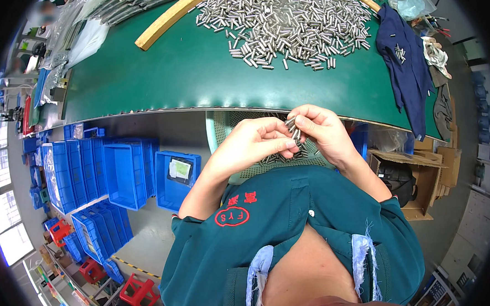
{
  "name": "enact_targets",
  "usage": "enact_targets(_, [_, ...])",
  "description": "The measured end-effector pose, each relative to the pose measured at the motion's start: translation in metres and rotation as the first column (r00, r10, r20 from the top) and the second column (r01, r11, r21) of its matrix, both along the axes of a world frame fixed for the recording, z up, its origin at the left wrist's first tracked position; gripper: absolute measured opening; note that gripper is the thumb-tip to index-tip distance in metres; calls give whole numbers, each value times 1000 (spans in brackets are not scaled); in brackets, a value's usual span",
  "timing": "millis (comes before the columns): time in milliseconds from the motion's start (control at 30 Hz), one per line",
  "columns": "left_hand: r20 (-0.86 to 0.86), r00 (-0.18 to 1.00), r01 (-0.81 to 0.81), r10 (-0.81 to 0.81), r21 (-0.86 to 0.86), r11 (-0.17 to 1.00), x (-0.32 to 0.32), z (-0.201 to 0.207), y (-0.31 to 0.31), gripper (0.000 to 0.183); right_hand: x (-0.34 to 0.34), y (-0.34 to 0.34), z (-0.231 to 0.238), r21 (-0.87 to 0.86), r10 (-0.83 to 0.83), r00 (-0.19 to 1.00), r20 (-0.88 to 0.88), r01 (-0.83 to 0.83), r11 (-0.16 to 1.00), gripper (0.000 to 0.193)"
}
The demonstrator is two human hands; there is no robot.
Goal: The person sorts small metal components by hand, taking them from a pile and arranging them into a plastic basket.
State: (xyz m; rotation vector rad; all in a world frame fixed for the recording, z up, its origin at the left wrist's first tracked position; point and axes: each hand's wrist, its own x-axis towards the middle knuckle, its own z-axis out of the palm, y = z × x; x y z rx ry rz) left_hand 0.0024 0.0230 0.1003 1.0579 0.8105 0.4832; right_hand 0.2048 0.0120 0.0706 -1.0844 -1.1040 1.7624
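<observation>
My left hand (251,140) and my right hand (322,131) meet in front of me, just off the table's near edge. Between their fingertips are a few small, shiny metal pins (293,129), short and cylindrical. Both hands are closed, thumbs and fingers pinching at these pins. Below them, a pale green perforated basket (215,133) holds more of the same pins, partly covered by my hands and forearms. On the green tabletop (164,82) beyond lies a wide, loose heap of pins (294,26).
Wooden bars (172,18) flank the heap. A dark blue garment (405,61) with several pins on it drapes over the table's right edge. Blue crates (127,170) stand at lower left, red stools (139,293) behind them. Cardboard boxes (424,185) are at right.
</observation>
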Motion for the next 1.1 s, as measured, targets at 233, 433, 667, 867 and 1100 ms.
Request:
enact_targets(233, [15, 999, -49, 48, 25, 998, 1, -9, 1, 18, -2, 0, -22, -390, -28, 819, -574, -243, 888, 22])
enact_targets(433, [75, 991, -113, 110, 36, 993, 3, -19, 2, 17, -2, -1, -32, -503, -173, 721, -671, -271, 821, 20])
enact_targets(667, [47, 985, -170, 166, 96, 981, 2, -24, 1, 17, -5, 0, -37, -611, -296, 632, -716, -362, 704, 19])
enact_targets(867, [-34, 969, -235, 245, 179, 955, -9, -17, 4, 16, -2, -2, -26, -449, -13, 871, -490, -240, 861, 24])
enact_targets(1100, [29, 948, -316, 318, 230, 921, -11, -11, 2, 15, 9, 3, -13, -245, 108, 907, -407, -222, 944, 33])
